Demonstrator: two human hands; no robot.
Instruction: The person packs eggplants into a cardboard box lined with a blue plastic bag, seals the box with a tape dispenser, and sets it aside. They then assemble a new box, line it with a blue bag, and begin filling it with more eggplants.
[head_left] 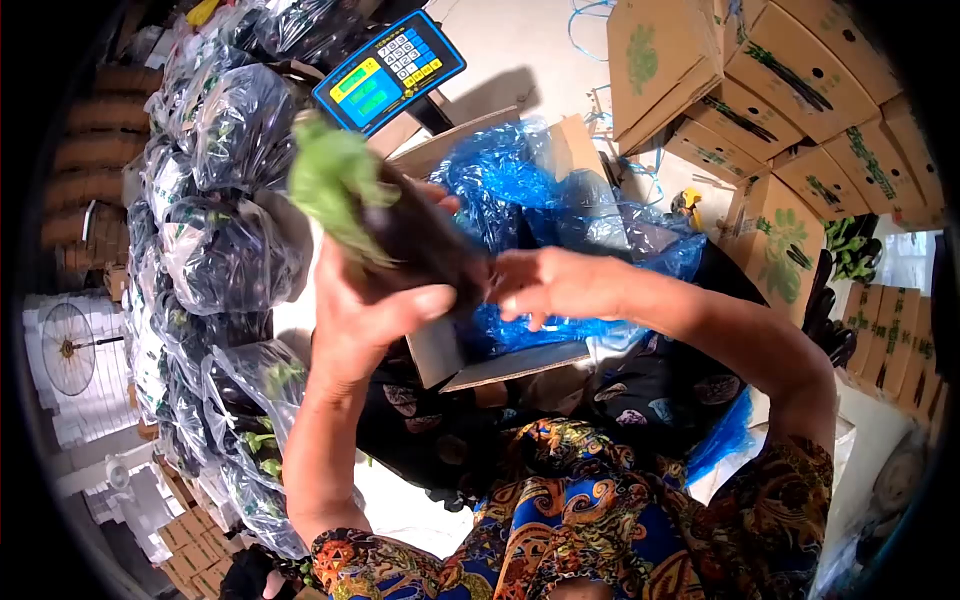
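A dark purple eggplant [428, 232], its green cap blurred by motion, is held up in my left hand [350, 295]. The fingers wrap behind it and the thumb lies across its near side. My right hand [545, 283] has its fingers curled against the lower end of the eggplant, and their exact grip is partly hidden. Below both hands stands an open cardboard box [520, 368] lined with crinkled blue plastic [500, 165]. Dark shapes show through the liner, too covered to make out fully.
A scale display [390, 72] with a keypad stands behind the box. Clear bags of eggplants [230, 255] pile up along the left. Printed cartons [815, 75] are stacked at the upper right. A fan [68, 348] is at far left.
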